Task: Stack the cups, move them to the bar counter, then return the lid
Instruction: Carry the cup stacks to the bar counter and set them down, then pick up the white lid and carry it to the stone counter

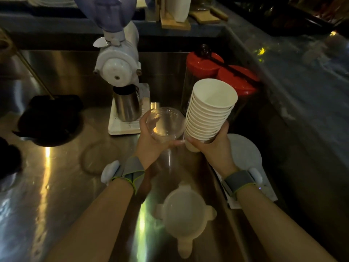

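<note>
Head view: both hands raised over the brushed steel worktop (56, 186), each carrying cups.
Right hand (211, 146): closed around the base of a tall nested stack of white paper cups (211, 112), fingers wrapped under the lowest cup, stack tilted away and slightly right, top cup's mouth open to the camera.
Left hand (151, 146): gripping clear plastic cups (164, 123) from below, thumb on the near-left wall; looks like several nested, count not readable in this dim light.
Pose: forearms roughly parallel, palms turned inward, the two loads just beside each other and near touching at the bases. Grey wrist bands with white pods on both wrists.
Cream round plastic lid with tabs (184, 218): lying flat on the worktop, near the camera, between the forearms and below the hands.
Beyond hands: white coffee grinder (117, 65) with steel jug under it; two red-lidded jars (222, 72) behind the paper stack; raised bar counter (302, 76) to the right.
Done: stacking looks finished, both stacks lifted off the surface.
Left: carry the cups to the bar counter, set them down, then return the lid, untouched so far.
</note>
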